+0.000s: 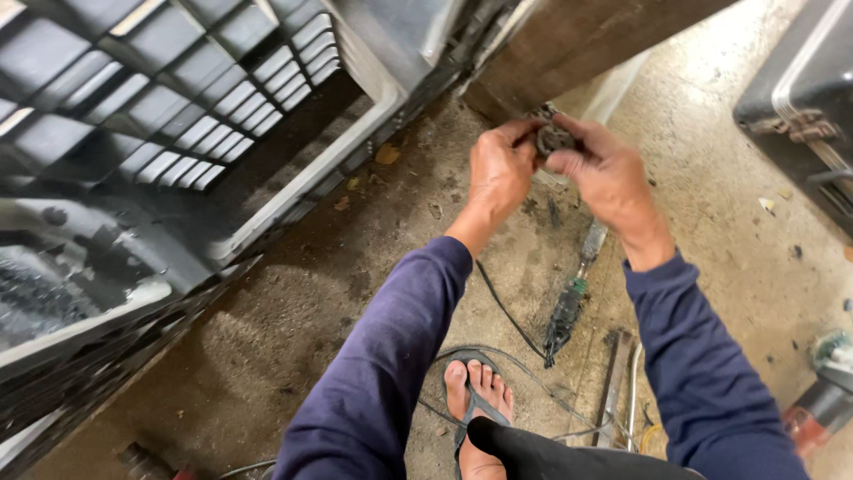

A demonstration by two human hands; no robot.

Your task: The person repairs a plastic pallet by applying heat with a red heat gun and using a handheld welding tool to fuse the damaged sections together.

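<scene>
Both hands (553, 169) around grimy part (553, 137)

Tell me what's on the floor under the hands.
Below the left hand and right hand: a screwdriver, a black cable. The floor directly beneath them is hidden.

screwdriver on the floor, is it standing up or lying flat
Lying flat: the screwdriver rests lengthwise on the concrete floor, beside a black cable, below both hands, untouched.
</scene>
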